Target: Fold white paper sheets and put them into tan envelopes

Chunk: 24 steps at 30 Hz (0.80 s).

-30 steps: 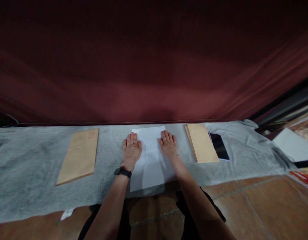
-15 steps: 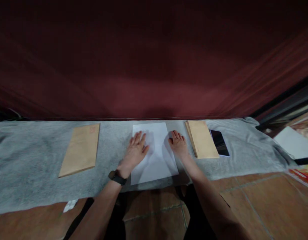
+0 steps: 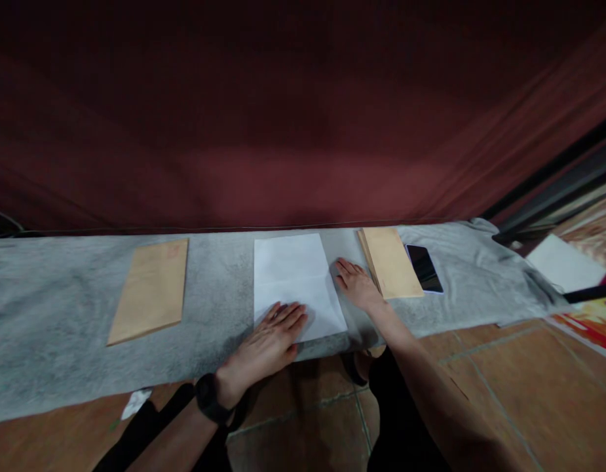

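Observation:
A white sheet of paper (image 3: 293,262) with a faint crease across it lies on the grey cloth in front of me. My left hand (image 3: 273,337), with a dark watch (image 3: 211,398) at the wrist, rests flat over the paper's near left part, fingers stretched out. To the right of the paper, my right hand (image 3: 356,282) lies on the cloth with its fingers extended, holding nothing. Close beyond it is a stack of brown envelopes (image 3: 394,262). Another brown envelope pile (image 3: 150,288) lies apart on the left.
A dark-screened phone (image 3: 424,269) lies right of the envelope stack. The grey cloth (image 3: 219,282) covers a long narrow surface against a dark red backdrop (image 3: 303,164). A crumpled white scrap (image 3: 135,402) is on the tiled floor (image 3: 504,380). A white flat item (image 3: 565,262) is at far right.
My left hand has slid toward me, from the paper's upper left to its near edge. My right hand stays beside the paper's right edge. The view has shifted slightly.

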{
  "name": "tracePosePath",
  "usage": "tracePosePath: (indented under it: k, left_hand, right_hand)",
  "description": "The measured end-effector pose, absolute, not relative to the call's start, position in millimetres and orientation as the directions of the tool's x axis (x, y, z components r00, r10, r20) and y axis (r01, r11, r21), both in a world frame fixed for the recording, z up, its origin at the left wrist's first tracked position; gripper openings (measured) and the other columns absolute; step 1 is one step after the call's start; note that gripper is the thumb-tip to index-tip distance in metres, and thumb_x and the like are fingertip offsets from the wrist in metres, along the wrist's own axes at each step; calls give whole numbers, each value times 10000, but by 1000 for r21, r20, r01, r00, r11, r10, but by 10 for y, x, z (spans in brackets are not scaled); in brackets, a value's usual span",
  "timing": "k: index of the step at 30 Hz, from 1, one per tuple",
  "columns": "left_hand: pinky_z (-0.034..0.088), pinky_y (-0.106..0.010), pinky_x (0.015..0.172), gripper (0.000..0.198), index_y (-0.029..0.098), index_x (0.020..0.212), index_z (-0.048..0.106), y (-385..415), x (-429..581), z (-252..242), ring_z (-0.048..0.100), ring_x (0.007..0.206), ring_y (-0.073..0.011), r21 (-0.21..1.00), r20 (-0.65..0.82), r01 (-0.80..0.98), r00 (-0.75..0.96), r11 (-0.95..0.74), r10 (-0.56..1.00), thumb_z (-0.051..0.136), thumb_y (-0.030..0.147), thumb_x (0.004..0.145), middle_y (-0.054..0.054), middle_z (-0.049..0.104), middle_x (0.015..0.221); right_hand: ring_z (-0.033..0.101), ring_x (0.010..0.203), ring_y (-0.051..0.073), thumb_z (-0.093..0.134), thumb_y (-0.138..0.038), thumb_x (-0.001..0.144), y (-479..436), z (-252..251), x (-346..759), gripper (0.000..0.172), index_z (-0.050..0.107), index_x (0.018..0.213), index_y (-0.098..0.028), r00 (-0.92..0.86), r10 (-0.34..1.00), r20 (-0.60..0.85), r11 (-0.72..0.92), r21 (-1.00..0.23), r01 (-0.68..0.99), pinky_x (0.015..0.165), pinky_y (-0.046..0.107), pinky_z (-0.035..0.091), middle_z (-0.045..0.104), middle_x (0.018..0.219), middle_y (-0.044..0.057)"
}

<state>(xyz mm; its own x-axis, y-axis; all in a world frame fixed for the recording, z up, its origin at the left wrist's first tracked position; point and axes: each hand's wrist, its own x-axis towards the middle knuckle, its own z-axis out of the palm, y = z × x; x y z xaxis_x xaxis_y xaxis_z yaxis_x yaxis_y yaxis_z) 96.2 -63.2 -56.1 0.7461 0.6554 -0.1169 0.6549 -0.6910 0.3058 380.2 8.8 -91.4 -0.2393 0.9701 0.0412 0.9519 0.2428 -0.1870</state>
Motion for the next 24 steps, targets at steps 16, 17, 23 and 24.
tracePosePath:
  k: [16, 17, 23, 24]
  left_hand:
    - [552, -298, 900, 309, 245, 1124, 747, -410, 679, -337, 723, 1009, -199, 691, 35, 571, 586, -443, 809, 487, 312, 971, -32, 768, 1126]
    - [552, -291, 887, 294, 243, 1108, 752, -399, 660, -343, 724, 996, -199, 706, 34, 556, 591, -438, 806, 507, 320, 964, -31, 771, 1110]
    - [568, -287, 754, 333, 205, 1049, 758, -223, 389, -401, 722, 851, -215, 817, -14, 531, 411, -226, 912, 628, 457, 875, -26, 787, 984]
    - [569, -294, 745, 348, 196, 1014, 764, -185, 358, -408, 718, 830, -218, 834, -24, 520, 368, -184, 929, 638, 480, 858, -27, 789, 953]
  right_hand:
    - [373, 1461, 230, 657, -266, 863, -117, -733, 3879, 476, 638, 1338, -298, -596, 802, 37, 409, -762, 503, 1200, 443, 333, 459, 1558, 31]
    - [432, 1420, 242, 664, -325, 873, -136, -714, 3858, 399, 688, 1270, -288, -594, 804, 36, 389, -788, 478, 1176, 445, 362, 535, 1496, 42]
    - [449, 483, 120, 628, -630, 849, -146, -710, 3885, 570, 534, 481, -205, -228, 952, -206, -47, -831, 554, 473, 256, 383, 420, 445, -48]
    - [372, 450, 99, 639, -647, 831, -142, -712, 3897, 595, 483, 456, -212, -207, 950, -232, -86, -837, 541, 440, 247, 320, 342, 419, -65]
